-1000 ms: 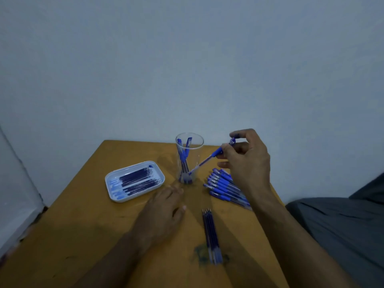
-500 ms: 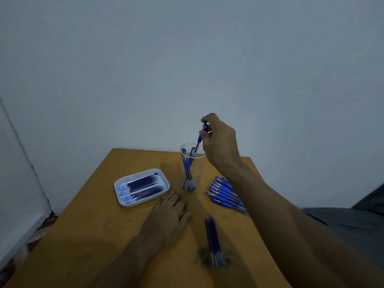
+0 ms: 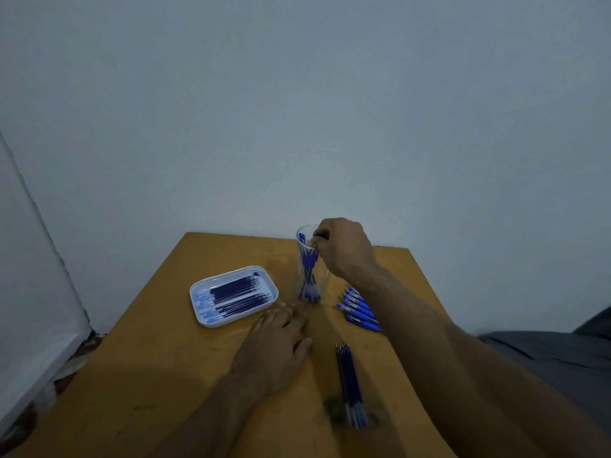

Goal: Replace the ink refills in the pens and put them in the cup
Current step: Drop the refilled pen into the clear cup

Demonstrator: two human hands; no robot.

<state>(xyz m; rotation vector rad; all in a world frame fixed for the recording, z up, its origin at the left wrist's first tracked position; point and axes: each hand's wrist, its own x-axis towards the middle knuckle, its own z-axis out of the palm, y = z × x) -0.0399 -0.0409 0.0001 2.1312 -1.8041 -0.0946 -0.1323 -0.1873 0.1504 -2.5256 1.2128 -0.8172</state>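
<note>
Loose refills (image 3: 350,385) are lying nearest, at 6 o'clock. Left hand (image 3: 276,342) is resting flat on the table (image 3: 158,358), fingers relaxed. Refill tray (image 3: 198,292) sits at 10 o'clock, unfinished pens (image 3: 358,310) at 2. Right hand (image 3: 344,249) is curling over the clear cup (image 3: 302,236) at 12, fingertips at the rim; whether it is pinching a pen, cannot tell. Pens look light, stiff, slick: grip mid-barrel.

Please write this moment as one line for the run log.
right hand: at clear plastic cup rim, lowering blue pen | left hand: flat on orange wooden table
</note>
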